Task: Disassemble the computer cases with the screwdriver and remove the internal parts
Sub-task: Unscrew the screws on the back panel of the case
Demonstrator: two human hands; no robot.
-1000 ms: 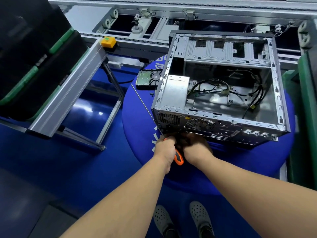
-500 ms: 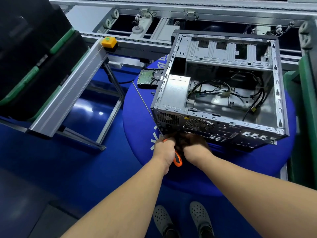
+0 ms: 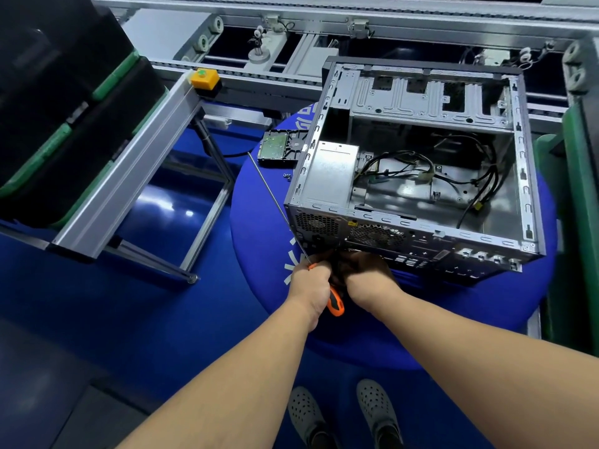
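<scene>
Gripping the orange-handled screwdriver [image 3: 335, 303] in the left hand [image 3: 312, 285], shaft pointing to upper left; right hand [image 3: 368, 277] is curling at the rear panel of the computer case [image 3: 418, 176], centre-right on the blue desk [image 3: 259, 228]; its fingers' hold is hidden. Risk: case sliding off, loose cables [image 3: 479, 186] snagging.

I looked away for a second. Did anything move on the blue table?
Hardly anything. The computer case shifted a touch on the blue table. The left hand still grips the orange screwdriver, and the right hand stays at the case's lower back edge. The hard drive stayed put.
</scene>
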